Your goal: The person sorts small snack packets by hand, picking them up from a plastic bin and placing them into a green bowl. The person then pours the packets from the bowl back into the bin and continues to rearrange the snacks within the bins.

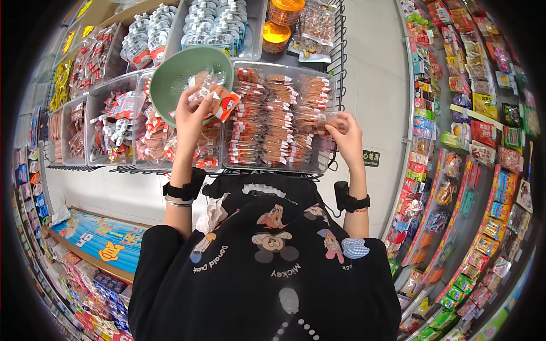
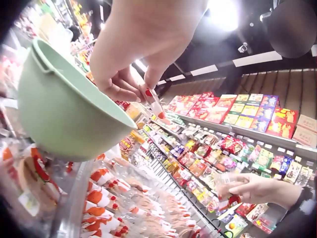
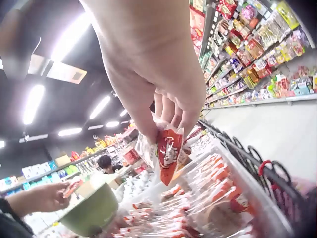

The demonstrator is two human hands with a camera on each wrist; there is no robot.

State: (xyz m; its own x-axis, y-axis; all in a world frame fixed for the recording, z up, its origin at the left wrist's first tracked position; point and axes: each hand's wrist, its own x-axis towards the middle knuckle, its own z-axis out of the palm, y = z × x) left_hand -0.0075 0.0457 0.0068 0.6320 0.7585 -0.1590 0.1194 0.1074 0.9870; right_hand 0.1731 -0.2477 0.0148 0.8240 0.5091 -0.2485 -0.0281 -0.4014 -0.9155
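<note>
In the head view my left hand (image 1: 191, 116) pinches a clear snack packet with a red-and-white end (image 1: 227, 103), over the rim of a green perforated basket (image 1: 161, 85). Some clear-wrapped snacks lie inside that basket, partly hidden by the hand. My right hand (image 1: 348, 136) is at the right side of a clear plastic bin (image 1: 273, 169), holding another packet between thumb and fingers. Its red printed end (image 3: 170, 156) shows in the right wrist view. Rows of brown snack packets (image 1: 278, 113) fill the bin below.
Left of the bin stand more bins of mixed packets (image 1: 116, 122). Behind are white-capped pouches (image 1: 213, 25) and orange-lidded jars (image 1: 276, 35). A black wire rack edge (image 1: 340, 62) borders the right side. Stocked shelves (image 1: 483, 113) line the aisle beyond.
</note>
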